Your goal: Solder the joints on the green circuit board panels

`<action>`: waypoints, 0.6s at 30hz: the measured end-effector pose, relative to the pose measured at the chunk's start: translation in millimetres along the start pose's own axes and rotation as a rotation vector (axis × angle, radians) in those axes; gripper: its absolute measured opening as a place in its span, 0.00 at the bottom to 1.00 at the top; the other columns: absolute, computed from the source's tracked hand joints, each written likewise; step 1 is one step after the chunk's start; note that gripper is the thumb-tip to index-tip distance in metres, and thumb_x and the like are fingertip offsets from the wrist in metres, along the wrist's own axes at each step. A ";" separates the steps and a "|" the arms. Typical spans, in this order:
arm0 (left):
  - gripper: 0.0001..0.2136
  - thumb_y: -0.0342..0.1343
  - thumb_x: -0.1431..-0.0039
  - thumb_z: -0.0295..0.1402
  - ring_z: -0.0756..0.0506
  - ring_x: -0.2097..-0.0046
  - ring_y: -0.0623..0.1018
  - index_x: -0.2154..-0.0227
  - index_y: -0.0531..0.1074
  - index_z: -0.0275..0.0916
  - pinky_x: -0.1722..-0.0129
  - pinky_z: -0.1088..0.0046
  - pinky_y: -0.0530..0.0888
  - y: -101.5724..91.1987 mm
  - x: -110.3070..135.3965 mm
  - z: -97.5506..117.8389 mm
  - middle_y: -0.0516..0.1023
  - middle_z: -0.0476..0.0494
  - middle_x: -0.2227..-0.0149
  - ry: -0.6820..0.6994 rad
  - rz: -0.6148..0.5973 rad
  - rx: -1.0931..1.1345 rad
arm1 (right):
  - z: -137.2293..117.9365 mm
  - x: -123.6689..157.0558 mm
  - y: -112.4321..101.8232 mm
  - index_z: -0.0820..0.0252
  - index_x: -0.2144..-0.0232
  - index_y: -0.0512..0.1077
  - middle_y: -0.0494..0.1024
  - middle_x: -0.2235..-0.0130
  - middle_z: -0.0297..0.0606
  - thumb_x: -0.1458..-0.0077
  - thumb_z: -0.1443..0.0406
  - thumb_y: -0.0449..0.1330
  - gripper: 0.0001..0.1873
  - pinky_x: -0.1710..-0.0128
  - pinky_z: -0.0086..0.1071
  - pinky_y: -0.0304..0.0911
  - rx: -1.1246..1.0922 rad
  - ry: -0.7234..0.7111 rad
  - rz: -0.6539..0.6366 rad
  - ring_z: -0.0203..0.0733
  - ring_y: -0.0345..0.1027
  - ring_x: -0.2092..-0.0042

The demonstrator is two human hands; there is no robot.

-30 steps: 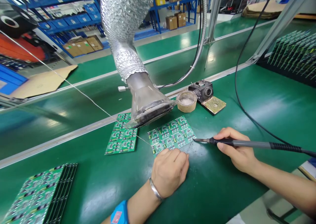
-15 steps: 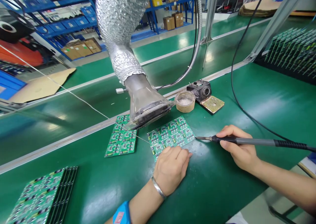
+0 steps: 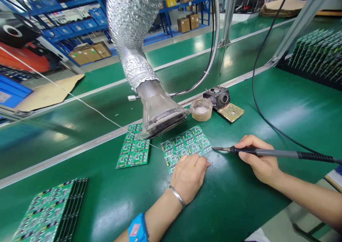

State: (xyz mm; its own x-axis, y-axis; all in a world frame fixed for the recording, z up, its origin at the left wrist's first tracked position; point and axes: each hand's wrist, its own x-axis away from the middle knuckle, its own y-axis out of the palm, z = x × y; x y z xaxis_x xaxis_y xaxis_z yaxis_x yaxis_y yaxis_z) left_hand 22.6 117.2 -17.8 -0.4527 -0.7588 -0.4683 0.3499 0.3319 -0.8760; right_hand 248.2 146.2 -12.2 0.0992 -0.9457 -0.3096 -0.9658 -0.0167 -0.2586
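Note:
A green circuit board (image 3: 187, 142) with rows of small parts lies on the green bench beneath the fume hood. My left hand (image 3: 189, 176), curled and knuckles up, rests over its near edge; the fingertips and whatever they hold are hidden. In my right hand (image 3: 259, 160) is a soldering iron (image 3: 278, 153), gripped like a pen, its tip at the board's right corner. A thin pale wire (image 3: 93, 111) runs from the upper left down to the board's left side, where I lose sight of it.
A fume extraction nozzle (image 3: 162, 112) hangs low above the board. Behind stand a round tub (image 3: 201, 110) and an iron stand (image 3: 220, 96). Other boards lie at left (image 3: 135, 149), in a stack (image 3: 44, 213), and in a rack (image 3: 317, 55). The iron's black cable (image 3: 256, 96) loops at right.
The whole view has shifted slightly, so things appear a little farther right. Both hands, the iron and the board keep nearly the same places relative to each other.

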 end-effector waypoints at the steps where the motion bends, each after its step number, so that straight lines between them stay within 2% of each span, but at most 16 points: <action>1: 0.08 0.49 0.38 0.32 0.50 0.74 0.66 0.71 0.70 0.39 0.72 0.72 0.63 -0.4 0.6 0.4 0.69 0.50 0.77 -0.004 0.003 0.008 | 0.7 -0.2 -0.2 0.56 0.70 0.71 0.70 0.74 0.35 0.50 0.65 0.59 0.02 0.76 0.32 0.57 -0.012 -0.017 0.015 0.37 0.62 0.74; 5: 0.05 0.50 0.40 0.30 0.49 0.74 0.68 0.70 0.70 0.39 0.72 0.72 0.66 -11.5 3.3 -2.4 0.69 0.50 0.76 -0.053 0.025 0.058 | 2.4 -1.6 -1.1 0.56 0.68 0.71 0.70 0.73 0.34 0.48 0.66 0.58 0.03 0.78 0.31 0.55 -0.026 -0.061 0.067 0.36 0.61 0.76; 9: 0.07 0.50 0.46 0.24 0.50 0.72 0.72 0.68 0.70 0.42 0.72 0.73 0.69 -34.6 5.4 -20.6 0.72 0.50 0.72 -0.193 0.005 0.075 | 1.7 -0.4 -2.0 0.54 0.65 0.71 0.71 0.69 0.34 0.46 0.65 0.58 0.05 0.78 0.30 0.58 0.049 -0.117 0.096 0.36 0.64 0.74; 12: 0.16 0.50 0.53 0.21 0.49 0.66 0.78 0.62 0.71 0.44 0.68 0.74 0.74 -52.3 6.7 -39.8 0.75 0.47 0.57 -0.320 -0.156 -0.013 | 9.9 2.9 -2.4 0.53 0.64 0.71 0.73 0.67 0.36 0.46 0.63 0.58 0.06 0.71 0.33 0.65 0.125 -0.169 0.133 0.42 0.69 0.67; 14: 0.23 0.52 0.56 0.21 0.46 0.61 0.79 0.55 0.70 0.44 0.65 0.71 0.76 -62.2 7.0 -48.8 0.72 0.42 0.48 -0.366 -0.290 -0.116 | 21.7 3.7 -1.6 0.53 0.64 0.72 0.75 0.65 0.38 0.47 0.60 0.59 0.08 0.66 0.36 0.68 0.181 -0.189 0.140 0.46 0.71 0.64; 16: 0.27 0.54 0.56 0.24 0.41 0.57 0.79 0.49 0.67 0.42 0.61 0.66 0.77 -69.6 6.7 -50.6 0.68 0.37 0.43 -0.377 -0.413 -0.186 | 33.7 3.1 -0.1 0.52 0.63 0.72 0.76 0.63 0.38 0.47 0.58 0.59 0.09 0.65 0.37 0.69 0.223 -0.182 0.150 0.47 0.72 0.63; 18: 0.26 0.56 0.54 0.29 0.38 0.58 0.79 0.47 0.65 0.41 0.61 0.62 0.77 -73.8 6.1 -45.1 0.68 0.36 0.44 -0.395 -0.504 -0.225 | 41.1 2.0 0.5 0.52 0.62 0.72 0.76 0.63 0.39 0.47 0.58 0.59 0.10 0.71 0.36 0.70 0.229 -0.165 0.158 0.48 0.73 0.64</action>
State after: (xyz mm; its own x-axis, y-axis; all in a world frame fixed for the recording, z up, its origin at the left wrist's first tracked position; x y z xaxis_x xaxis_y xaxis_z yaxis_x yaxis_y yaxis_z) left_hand -42.9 113.3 38.8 -0.1668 -0.9850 0.0431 -0.0233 -0.0398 -0.9989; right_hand 257.7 157.6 -50.6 0.0077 -0.8649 -0.5019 -0.8955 0.2174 -0.3884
